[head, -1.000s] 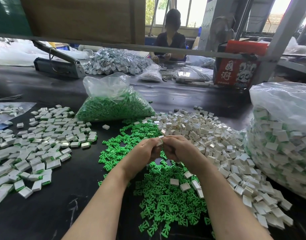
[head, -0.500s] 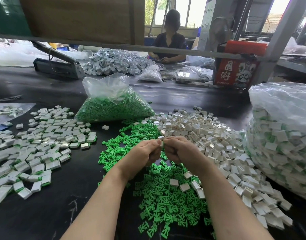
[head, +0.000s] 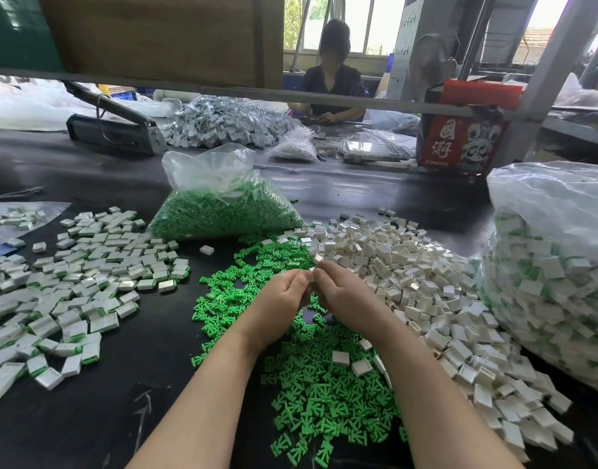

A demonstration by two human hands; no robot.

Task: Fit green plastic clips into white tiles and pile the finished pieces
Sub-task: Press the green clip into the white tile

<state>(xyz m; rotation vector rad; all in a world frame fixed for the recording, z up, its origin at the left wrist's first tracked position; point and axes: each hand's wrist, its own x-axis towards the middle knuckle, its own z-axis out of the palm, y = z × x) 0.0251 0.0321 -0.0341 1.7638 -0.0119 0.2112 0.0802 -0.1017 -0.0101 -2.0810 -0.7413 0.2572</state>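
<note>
My left hand (head: 284, 292) and my right hand (head: 345, 296) meet fingertip to fingertip above the middle of the table, pinching one small white tile (head: 311, 273) between them; most of it is hidden by my fingers. Loose green clips (head: 317, 394) are spread on the black table under my wrists. A heap of empty white tiles (head: 409, 272) lies to the right of my hands. Finished tiles with green edges (head: 74, 286) are scattered in a wide pile at the left.
A clear bag of green clips (head: 223, 204) stands behind my hands. A large clear bag of finished pieces (head: 554, 272) fills the right edge. Across the table sit a person (head: 331, 82), a red box (head: 460, 130), a sealing tool (head: 111, 126) and another tile heap (head: 223, 123).
Both hands have stayed pressed together on the tile, with only small finger movements. The person across the table has shifted their hands slightly.
</note>
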